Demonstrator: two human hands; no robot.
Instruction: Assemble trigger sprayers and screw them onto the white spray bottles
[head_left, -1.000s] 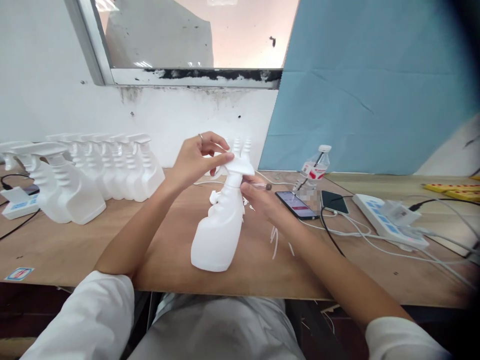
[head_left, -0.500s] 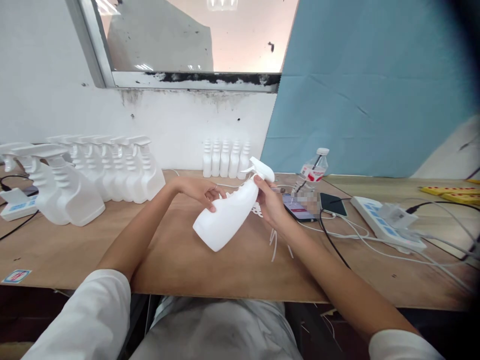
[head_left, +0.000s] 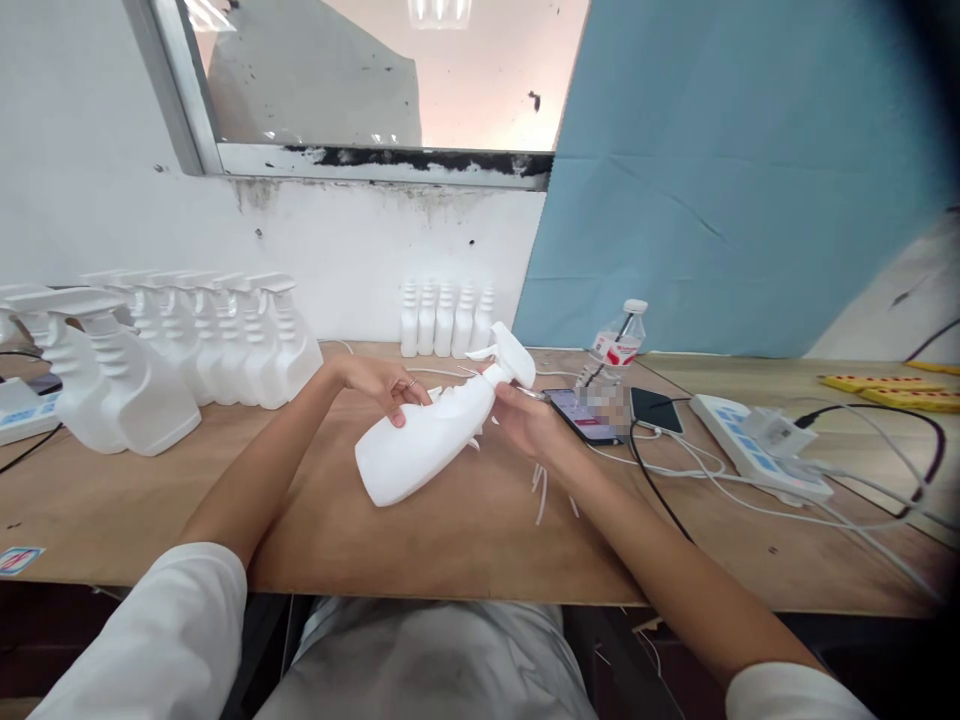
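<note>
Spray bottle (head_left: 420,445) tilted, clasped by left hand (head_left: 382,382), right hand (head_left: 526,422); some fingers hidden.

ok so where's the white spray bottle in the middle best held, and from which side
Probably the neck, just under the spray head, from the right: it is slimmer than the body, points up that way, and the right grip sits there.

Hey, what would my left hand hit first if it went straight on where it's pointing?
The spray bottle, most likely: your left hand seems to be touching it. Farther along that line is probably your right hand, though depth is hard to judge.
</note>
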